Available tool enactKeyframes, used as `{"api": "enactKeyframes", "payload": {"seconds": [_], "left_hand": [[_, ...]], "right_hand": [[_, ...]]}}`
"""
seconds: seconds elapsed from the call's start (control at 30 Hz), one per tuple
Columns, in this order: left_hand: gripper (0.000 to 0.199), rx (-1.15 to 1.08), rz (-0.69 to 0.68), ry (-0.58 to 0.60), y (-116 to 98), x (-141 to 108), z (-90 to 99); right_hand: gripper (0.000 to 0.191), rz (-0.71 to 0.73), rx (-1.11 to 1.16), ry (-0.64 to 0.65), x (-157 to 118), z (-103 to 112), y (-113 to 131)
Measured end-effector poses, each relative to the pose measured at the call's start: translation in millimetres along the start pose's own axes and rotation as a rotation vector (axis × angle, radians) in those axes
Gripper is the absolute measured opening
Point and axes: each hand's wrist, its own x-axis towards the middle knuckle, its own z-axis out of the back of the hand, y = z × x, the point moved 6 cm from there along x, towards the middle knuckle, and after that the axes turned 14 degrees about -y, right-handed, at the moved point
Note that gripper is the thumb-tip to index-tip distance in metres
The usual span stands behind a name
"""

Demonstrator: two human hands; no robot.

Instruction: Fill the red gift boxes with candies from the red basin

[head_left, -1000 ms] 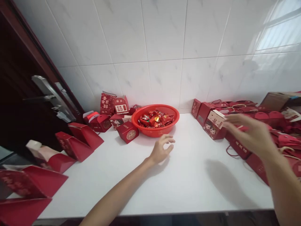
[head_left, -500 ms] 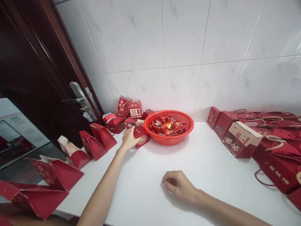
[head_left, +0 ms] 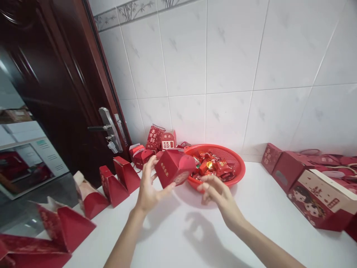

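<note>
One tilted box (head_left: 171, 167), pinched by left hand (head_left: 147, 193), thumb opposing fingers, could slip (hold looks light) if right hand (head_left: 227, 206), loosely curled, bumps it.

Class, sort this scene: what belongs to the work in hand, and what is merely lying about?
In the work:
- red box in the left hand
- basket of wrapped sweets, near the right hand
- probably the folded red boxes at left

Merely there:
- door
- keys
- tiled wall
</note>
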Motion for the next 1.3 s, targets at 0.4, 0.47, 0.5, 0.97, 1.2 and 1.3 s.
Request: {"api": "enactKeyframes", "payload": {"seconds": [0.4,0.47,0.5,0.97,1.2,1.3], "left_hand": [[0.064,-0.155,-0.051,0.183,-40.7,-44.0,-47.1],[0.059,-0.171,0.056,0.137,-39.2,-43.4,-46.6],[0.060,-0.156,0.099,0.127,-38.6,-43.5,-46.5],[0.054,-0.018,0.017,0.142,-53.1,-41.9,-36.2],[0.055,0.016,0.069,0.220,-58.8,-43.6,-33.2],[0.052,-0.005,0.024,0.421,-65.3,-51.9,-42.6]], "right_hand": [[0.061,0.274,-0.465,-0.207,11.1,15.4,46.4],[0.063,0.310,-0.588,-0.204,9.2,16.9,49.7],[0.066,0.327,-0.659,-0.185,7.8,15.9,50.8],[0.063,0.345,-1.126,0.132,-22.1,7.0,62.2],[0.051,0.305,-1.065,0.154,-24.1,19.3,69.9],[0.049,0.277,-1.172,0.096,-23.7,24.0,68.8]]}}
